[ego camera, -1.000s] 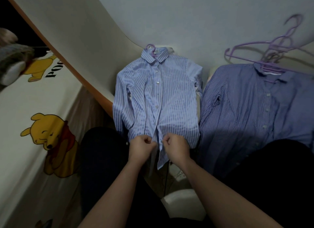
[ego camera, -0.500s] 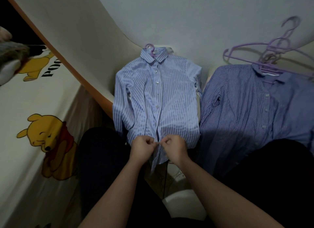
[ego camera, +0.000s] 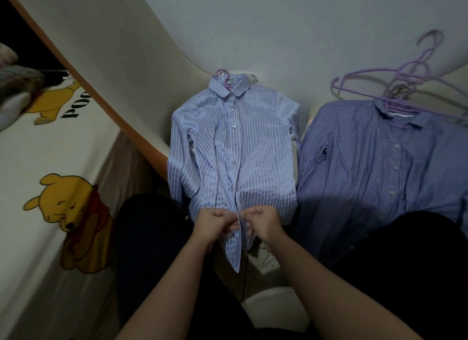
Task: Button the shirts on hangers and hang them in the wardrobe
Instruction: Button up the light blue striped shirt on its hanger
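Observation:
A light blue striped shirt [ego camera: 235, 147] lies flat in front of me on a purple hanger [ego camera: 224, 79], buttoned down most of its front. My left hand [ego camera: 212, 222] and my right hand [ego camera: 262, 222] meet at the bottom of the placket, each pinching one edge of the shirt near its hem. A loose tail of the shirt hangs below my hands. To the right lies a darker blue striped shirt [ego camera: 359, 167] on another purple hanger [ego camera: 395, 107].
Several spare purple hangers [ego camera: 410, 74] are piled at the top right. A bed sheet with yellow bear prints [ego camera: 68, 213] runs along the left, bordered by an orange-edged board [ego camera: 106, 104]. My dark-clothed knees [ego camera: 149, 228] flank the shirt. A white round object [ego camera: 276, 309] sits low between them.
My two hands have drawn closer together at the lower placket, bringing the shirt's two front edges together. The shirts have not shifted.

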